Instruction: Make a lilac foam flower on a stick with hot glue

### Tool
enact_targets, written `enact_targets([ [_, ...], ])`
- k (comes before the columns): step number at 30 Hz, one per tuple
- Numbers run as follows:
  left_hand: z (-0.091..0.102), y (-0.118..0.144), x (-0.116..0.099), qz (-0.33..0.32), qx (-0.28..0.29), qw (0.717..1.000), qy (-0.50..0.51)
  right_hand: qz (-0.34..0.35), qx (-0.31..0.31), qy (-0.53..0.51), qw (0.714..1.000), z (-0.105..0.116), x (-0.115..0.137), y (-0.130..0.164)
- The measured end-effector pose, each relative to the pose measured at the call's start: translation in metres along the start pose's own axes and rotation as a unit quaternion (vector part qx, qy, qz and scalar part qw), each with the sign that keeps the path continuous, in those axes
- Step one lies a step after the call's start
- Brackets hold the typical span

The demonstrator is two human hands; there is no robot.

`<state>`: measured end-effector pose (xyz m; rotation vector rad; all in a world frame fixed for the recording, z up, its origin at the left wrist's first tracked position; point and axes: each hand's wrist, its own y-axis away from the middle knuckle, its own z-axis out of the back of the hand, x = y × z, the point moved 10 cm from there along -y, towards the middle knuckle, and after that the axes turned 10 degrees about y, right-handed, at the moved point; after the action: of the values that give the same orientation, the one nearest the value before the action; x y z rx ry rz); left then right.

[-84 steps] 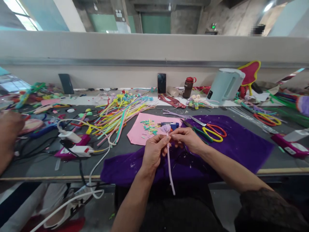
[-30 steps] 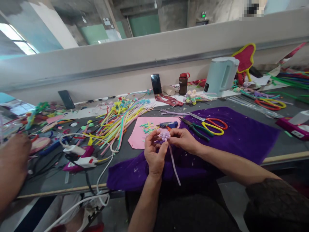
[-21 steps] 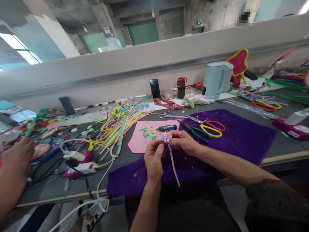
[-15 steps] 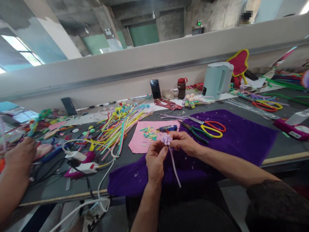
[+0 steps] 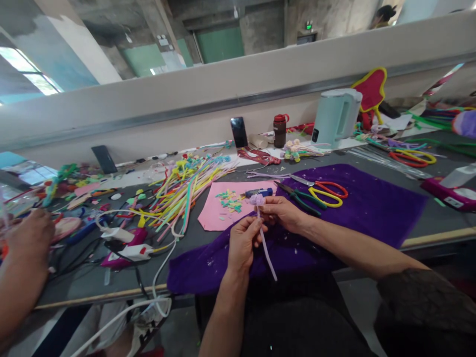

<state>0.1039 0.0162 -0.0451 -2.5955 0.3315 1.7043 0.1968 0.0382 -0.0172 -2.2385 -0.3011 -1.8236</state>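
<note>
My right hand (image 5: 280,213) pinches a lilac flower (image 5: 256,200) just under its head, and my left hand (image 5: 241,240) grips its stem (image 5: 267,255) a little lower. I hold the flower in the air, its head overlapping the near right corner of the pink sheet (image 5: 206,214) from where I look.

A moment ago the head was turned toward me; now it stands tipped up and the stem runs down in front. I judge that this puts the neck, where stem and head meet, under my fingers.

The head is a fuzzy, lumpy cluster; the stem is soft-looking, slim and slightly curved. On the pink sheet, smooth and flat, lie short yellow and green snippets (image 5: 230,201) and what looks like a blue glue gun (image 5: 260,193). Right of the sheet, metal scissors (image 5: 312,183) with red and yellow handles and green-handled pliers (image 5: 299,198) rest on a plush purple cloth (image 5: 372,208) flecked with pale bits. Left of the sheet, a loose bundle of fuzzy pipe cleaners (image 5: 197,191) spreads over the dark surface (image 5: 148,277); farther left is a co-worker's hand (image 5: 29,235).
</note>
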Motion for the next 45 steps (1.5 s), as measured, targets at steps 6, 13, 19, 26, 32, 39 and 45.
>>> enact_targets([
  [6,0.002,-0.001,-0.002,-0.015,-0.007,1.000,0.015,-0.022,0.004,-0.004,1.000,-0.003,-0.004,0.000],
  [13,-0.001,0.002,-0.002,-0.035,0.000,0.999,-0.025,-0.003,-0.023,0.011,1.000,0.001,-0.005,0.001],
  [19,-0.001,0.004,-0.006,-0.059,-0.010,0.995,-0.074,0.014,-0.038,0.038,0.998,0.002,0.000,0.002],
  [26,-0.001,0.004,-0.007,-0.079,-0.010,0.992,-0.097,0.050,-0.060,0.080,0.994,0.004,0.008,0.003],
  [32,-0.005,0.005,-0.008,-0.101,0.000,0.988,-0.114,0.057,-0.065,0.097,0.992,0.003,0.011,0.005],
  [39,-0.008,0.006,-0.009,-0.112,0.005,0.986,-0.123,0.054,-0.070,0.096,0.991,0.002,0.015,0.007],
  [45,-0.006,0.005,-0.007,-0.093,-0.008,0.991,-0.095,0.032,-0.060,0.081,0.994,0.004,0.007,0.005],
])
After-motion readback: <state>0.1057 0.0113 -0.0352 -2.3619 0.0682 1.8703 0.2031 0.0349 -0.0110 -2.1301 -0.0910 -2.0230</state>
